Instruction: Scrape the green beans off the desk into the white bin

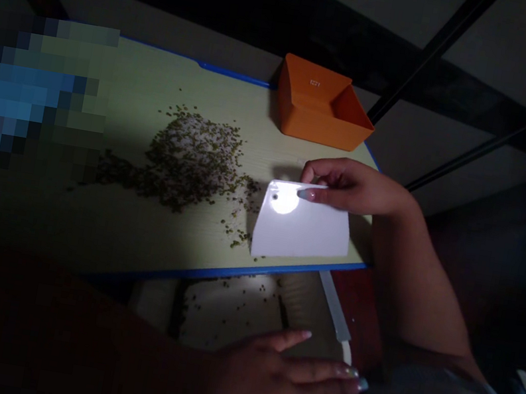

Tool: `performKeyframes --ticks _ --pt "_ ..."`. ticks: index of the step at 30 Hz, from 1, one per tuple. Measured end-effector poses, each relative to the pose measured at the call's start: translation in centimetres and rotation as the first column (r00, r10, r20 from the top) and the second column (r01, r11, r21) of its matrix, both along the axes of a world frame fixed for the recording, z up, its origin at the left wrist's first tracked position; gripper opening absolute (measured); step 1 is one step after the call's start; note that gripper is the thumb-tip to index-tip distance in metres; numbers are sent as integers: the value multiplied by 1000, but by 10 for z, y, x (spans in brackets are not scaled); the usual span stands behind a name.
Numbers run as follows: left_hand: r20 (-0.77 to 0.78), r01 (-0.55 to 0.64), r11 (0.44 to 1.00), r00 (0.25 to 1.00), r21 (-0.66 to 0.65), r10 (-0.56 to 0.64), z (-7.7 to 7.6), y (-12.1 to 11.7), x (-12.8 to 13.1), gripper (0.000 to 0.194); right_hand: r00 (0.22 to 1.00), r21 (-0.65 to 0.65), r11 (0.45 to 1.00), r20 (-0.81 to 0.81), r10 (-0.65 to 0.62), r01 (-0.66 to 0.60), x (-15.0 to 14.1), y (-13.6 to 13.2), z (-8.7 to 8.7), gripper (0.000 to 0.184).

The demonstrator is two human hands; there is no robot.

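Observation:
My right hand (345,185) grips a white plastic scraper (303,227) by its upper edge, thumb on the near face. The scraper is tilted up at the table's near right edge, with bright light glaring on it. Left of it, a loose heap of small greenish and dark grains (193,158) spreads over the pale table (131,81), thinning into scattered grains beside the scraper. Below the table edge, my left hand (282,382) is open with fingers stretched out to the right. Behind it lies a pale tray-like container (227,315) dotted with grains.
An open orange box (320,122) stands at the table's far right corner. A blue trim (210,274) runs along the table's edge. A blurred-out blue patch (10,108) covers the left side. A red surface (363,308) shows below, right of the container.

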State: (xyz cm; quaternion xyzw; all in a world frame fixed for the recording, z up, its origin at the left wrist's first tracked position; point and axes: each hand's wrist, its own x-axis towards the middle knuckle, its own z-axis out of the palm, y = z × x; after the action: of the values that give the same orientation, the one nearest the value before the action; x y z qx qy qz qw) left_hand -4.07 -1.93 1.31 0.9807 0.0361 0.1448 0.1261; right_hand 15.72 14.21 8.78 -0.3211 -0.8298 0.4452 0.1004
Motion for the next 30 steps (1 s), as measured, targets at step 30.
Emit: performKeyframes --ticks 30 --pt "-195 -5 949 979 -316 -60 19 22 -3 50 990 -76 995 -119 -73 64 -4 -2 -7 23"
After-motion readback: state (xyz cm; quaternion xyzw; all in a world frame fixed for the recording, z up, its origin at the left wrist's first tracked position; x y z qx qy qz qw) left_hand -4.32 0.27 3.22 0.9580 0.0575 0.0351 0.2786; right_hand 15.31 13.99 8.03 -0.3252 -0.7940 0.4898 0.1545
